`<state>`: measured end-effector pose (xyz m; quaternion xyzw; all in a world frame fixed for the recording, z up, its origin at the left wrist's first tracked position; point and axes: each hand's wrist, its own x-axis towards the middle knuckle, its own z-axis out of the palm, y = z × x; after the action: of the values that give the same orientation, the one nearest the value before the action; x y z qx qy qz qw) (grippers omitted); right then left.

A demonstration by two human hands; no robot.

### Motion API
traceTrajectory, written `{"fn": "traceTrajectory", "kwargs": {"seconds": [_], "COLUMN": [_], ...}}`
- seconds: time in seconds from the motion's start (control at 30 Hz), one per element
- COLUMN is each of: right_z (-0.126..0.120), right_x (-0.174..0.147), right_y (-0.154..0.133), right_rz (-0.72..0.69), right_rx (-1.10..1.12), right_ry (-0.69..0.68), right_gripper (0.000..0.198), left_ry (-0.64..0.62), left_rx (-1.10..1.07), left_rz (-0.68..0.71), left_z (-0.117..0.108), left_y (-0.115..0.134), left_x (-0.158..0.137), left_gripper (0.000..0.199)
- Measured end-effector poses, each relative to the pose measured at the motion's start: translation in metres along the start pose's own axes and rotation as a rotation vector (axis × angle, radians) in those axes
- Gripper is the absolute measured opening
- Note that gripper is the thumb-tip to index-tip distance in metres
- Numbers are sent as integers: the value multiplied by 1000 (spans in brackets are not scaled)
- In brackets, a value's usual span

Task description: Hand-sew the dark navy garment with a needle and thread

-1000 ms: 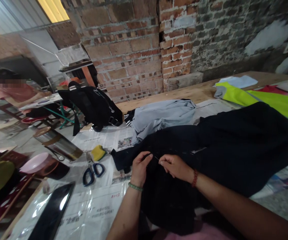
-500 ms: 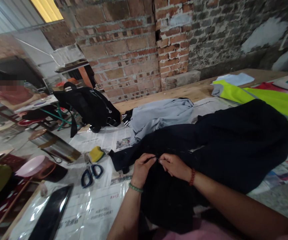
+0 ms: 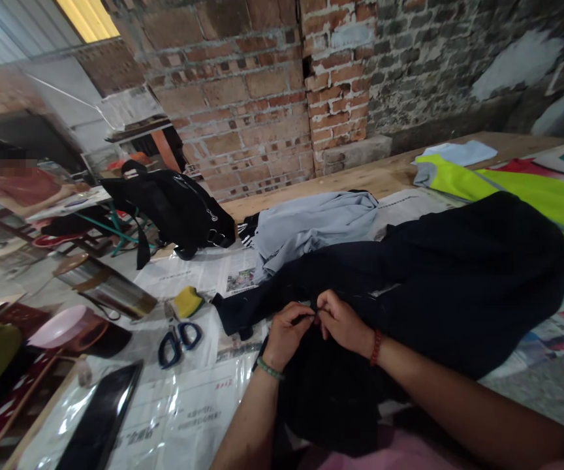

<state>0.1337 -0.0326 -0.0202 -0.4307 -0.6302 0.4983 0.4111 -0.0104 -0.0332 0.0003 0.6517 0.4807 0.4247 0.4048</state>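
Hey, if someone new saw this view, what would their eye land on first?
Probably the neon-yellow fabric with a grey stripe, bright at the right edge of the view. Next, the bare left hand and right hand, close together over the broad dark navy cloth spread across the middle. Then the blue-handled metal scissors, lying over printed newspaper beside a small yellow sponge, left of the hands.

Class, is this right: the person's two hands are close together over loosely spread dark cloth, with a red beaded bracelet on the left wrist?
Only the side is wrong: the head view shows the red beaded bracelet on the right wrist. The left hand and right hand are indeed close together over the loosely spread dark cloth.
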Motion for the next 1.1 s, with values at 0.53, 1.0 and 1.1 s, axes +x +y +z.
{"fn": "traceTrajectory", "kwargs": {"seconds": [0.53, 1.0, 1.1], "right_z": [-36, -38, -38], "right_x": [50, 38, 39], "right_y": [-35, -1, 1], "right_rz": [-161, 111, 111], "right_rx": [-233, 67, 88], "right_ry": [-43, -180, -160], "right_gripper": [33, 21, 18], "left_ry": [145, 192, 182], "left_rx": [-47, 58, 44], "left_rz": [-10, 21, -49], "left_z": [-4, 1, 1], "left_y": [0, -10, -10], "left_x": [0, 5, 4], "left_gripper": [13, 17, 14]}}
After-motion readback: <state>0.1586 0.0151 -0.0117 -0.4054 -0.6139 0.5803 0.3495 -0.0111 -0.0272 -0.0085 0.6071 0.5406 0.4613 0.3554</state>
